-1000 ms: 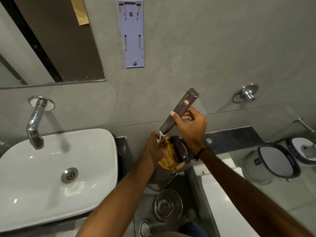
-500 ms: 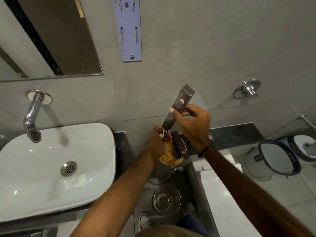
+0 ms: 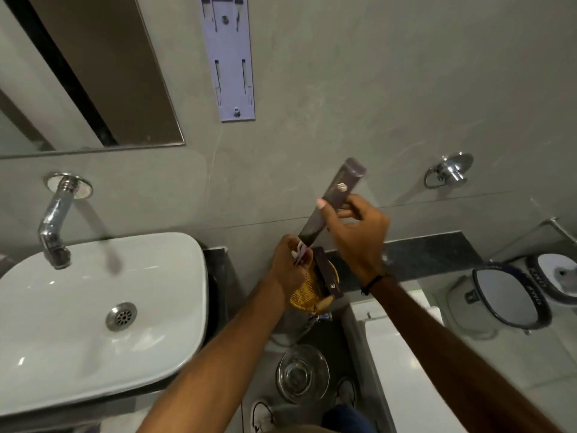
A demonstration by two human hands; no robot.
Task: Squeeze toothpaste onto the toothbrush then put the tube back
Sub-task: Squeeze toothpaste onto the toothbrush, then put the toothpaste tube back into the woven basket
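Note:
My right hand (image 3: 359,239) grips a dark brown toothpaste tube (image 3: 335,200), tilted with its flat end up toward the wall and its nozzle down to the left. My left hand (image 3: 288,265) is closed around a toothbrush (image 3: 300,254); only its white and purple tip shows at my fingers, right under the nozzle. Just below both hands a yellow wicker basket (image 3: 304,295) holds a dark brown flat box (image 3: 327,278) standing in it.
A white sink (image 3: 78,323) with a chrome tap (image 3: 54,226) is at the left. A glass bowl (image 3: 302,373) lies below the basket. A dark stone ledge (image 3: 431,257) runs right of it. A white toilet tank lid (image 3: 406,370) and white buckets (image 3: 505,295) are at the right.
Both hands stay together over the basket. The tube has tipped a little more upright, its nozzle still at the brush tip. The camera has drifted slightly downward.

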